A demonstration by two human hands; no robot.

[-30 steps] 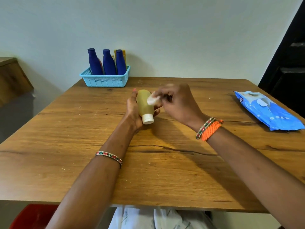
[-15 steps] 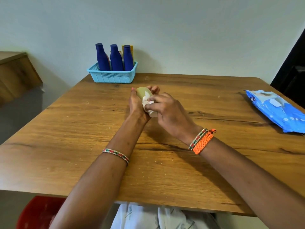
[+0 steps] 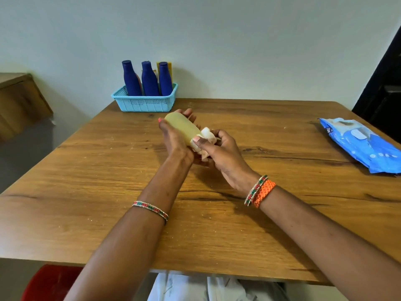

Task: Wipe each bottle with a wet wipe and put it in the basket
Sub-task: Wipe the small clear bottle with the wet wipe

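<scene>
Right hand (image 3: pixel 221 153) pinches a white wipe (image 3: pixel 207 135) against the cap end of a yellow bottle (image 3: pixel 182 128). Left hand (image 3: pixel 175 137) grips that bottle, tilted above the table (image 3: pixel 108 181). Farther right lies a blue wipes pack (image 3: pixel 360 144). At the far edge, a basket (image 3: pixel 145 101) holds three blue bottles (image 3: pixel 148 79).
</scene>
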